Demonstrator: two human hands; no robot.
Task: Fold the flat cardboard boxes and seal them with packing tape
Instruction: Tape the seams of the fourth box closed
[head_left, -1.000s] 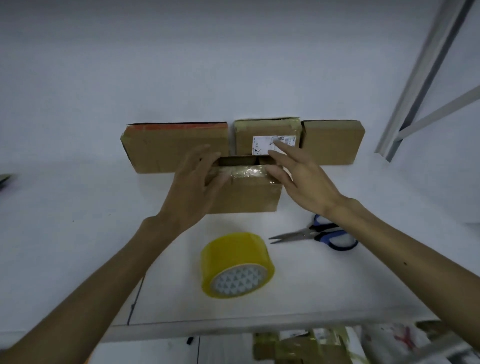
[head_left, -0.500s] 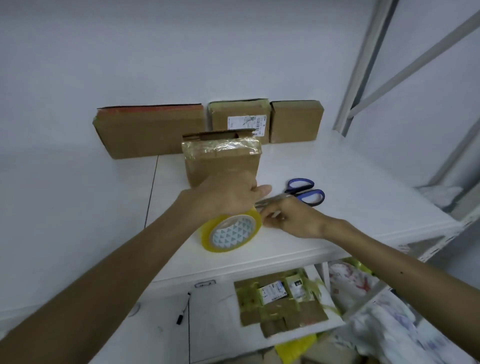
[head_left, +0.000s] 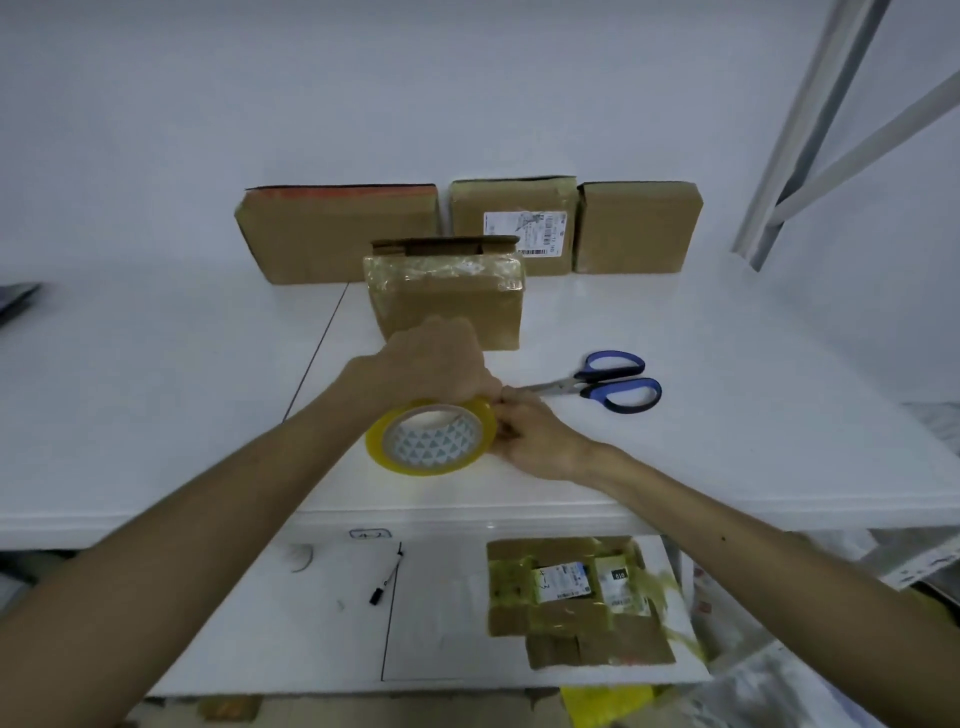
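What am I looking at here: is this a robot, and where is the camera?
No robot here: these are a person's two bare arms, filmed by a wide-angle camera worn on the head, looking forward and down. The left hand grips a yellow roll of tape from above, over the white table; the fingers of the right hand pinch at its rim, probably hunting for the loose end. Behind stands a cardboard box with shiny tape across its top. Blue-handled scissors lie to its right. Three more boxes stand by the wall: a wide one, a labelled one, a plain one. A marker and flattened cardboard lie on a lower shelf.
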